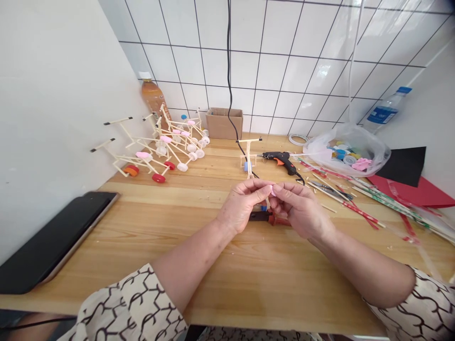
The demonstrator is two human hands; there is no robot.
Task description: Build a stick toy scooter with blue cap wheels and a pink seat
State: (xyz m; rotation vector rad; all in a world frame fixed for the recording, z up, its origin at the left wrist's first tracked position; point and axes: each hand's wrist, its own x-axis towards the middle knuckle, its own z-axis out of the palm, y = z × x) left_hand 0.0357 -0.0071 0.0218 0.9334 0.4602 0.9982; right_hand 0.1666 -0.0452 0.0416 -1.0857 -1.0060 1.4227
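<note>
Both my hands meet over the middle of the wooden table (220, 279). My left hand (241, 203) and my right hand (300, 208) pinch together on a small pink piece (272, 190) held between their fingertips. Under them shows a bit of blue and a dark tool with a red handle (268, 218), partly hidden by the fingers. Just beyond the hands stands a small stick model with a handlebar (248, 156). A black and orange glue gun (282, 160) lies to its right, its cable running up the tiled wall.
Several finished stick bicycles with cap wheels (159, 147) stand at the back left by an orange drink bottle (152, 97). A dark tablet (50, 241) lies at left, a cardboard box (223, 123) at the back. At right are a bag of caps (346, 151), loose sticks (359, 201), red and black sheets (415, 184) and a water bottle (386, 111).
</note>
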